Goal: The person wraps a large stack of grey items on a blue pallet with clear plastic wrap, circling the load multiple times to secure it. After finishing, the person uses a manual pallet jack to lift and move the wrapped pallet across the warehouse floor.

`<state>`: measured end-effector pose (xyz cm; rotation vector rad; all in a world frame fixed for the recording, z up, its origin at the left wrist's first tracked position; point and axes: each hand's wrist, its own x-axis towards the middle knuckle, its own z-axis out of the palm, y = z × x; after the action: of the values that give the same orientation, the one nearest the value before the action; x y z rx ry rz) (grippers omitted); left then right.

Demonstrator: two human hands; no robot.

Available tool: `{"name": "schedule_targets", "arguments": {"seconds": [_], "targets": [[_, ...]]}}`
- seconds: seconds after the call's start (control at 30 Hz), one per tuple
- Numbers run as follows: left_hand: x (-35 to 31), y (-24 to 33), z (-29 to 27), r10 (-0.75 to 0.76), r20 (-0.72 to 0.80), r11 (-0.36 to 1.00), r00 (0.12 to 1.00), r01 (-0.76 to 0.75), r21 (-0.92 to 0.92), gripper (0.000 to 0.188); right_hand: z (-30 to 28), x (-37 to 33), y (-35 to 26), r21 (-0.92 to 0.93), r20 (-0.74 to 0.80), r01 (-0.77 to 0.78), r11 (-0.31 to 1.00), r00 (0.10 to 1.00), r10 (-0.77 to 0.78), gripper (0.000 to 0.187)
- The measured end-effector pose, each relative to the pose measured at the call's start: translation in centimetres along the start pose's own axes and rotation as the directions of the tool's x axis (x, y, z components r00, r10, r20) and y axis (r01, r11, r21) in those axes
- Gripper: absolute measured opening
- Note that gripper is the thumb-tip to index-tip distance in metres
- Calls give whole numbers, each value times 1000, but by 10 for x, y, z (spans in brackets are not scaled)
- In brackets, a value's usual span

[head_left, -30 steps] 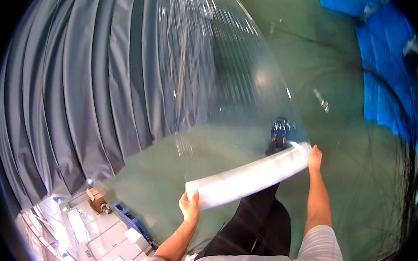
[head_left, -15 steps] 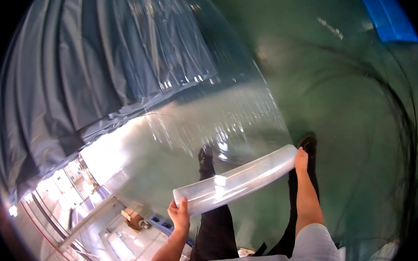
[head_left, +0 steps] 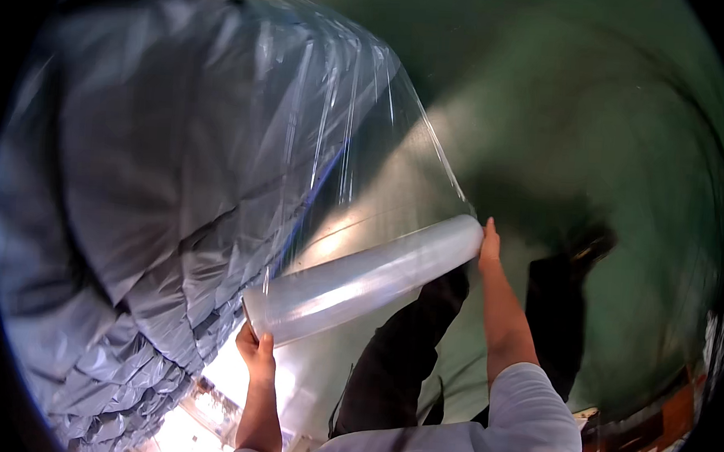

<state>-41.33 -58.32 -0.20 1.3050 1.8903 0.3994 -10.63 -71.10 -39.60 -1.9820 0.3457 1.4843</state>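
A wide roll of clear stretch film [head_left: 367,275] is held crosswise in front of me, its right end higher in the picture than its left. My left hand [head_left: 256,350] grips the left end, thumb against the film. At the other end my right hand [head_left: 490,242] holds the roll with its fingers along the edge. From the roll a taut, creased sheet of clear film [head_left: 335,118] stretches up and away to a large bulk under dark grey sheeting [head_left: 129,148]. The film lies over part of that sheeting.
The grey sheeting fills the left side, bunched in folds low down. My legs [head_left: 396,351] stand apart on the green floor [head_left: 627,158]. Brown and reddish items [head_left: 654,429] show at the lower right rim. Bright light falls at the lower left.
The roll and both hands have shifted left in the picture, and the grey bulk looms closer. The film sheet is tighter and narrower. My legs have moved in a step.
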Motion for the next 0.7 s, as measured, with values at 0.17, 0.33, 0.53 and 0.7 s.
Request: {"name": "schedule_targets", "arguments": {"seconds": [0.17,0.33,0.53,0.7], "targets": [[-22,-61,-48,-6,198,960,980,61,-273,28,-80,-99,24,366,-269,203,908,957,-105,58],[-28,-169,-67,-120,383,891,916,269,-365,48,-140,-194,82,-112,-468,460,881,757,-456,56],[-76,-283,-129,-209,633,711,745,560,-425,51,-153,-354,246,-113,-609,486,867,655,-447,51],[-102,-376,-220,-269,709,722,651,624,-299,52,-86,-445,433,-3,-719,466,885,614,-325,46]]}}
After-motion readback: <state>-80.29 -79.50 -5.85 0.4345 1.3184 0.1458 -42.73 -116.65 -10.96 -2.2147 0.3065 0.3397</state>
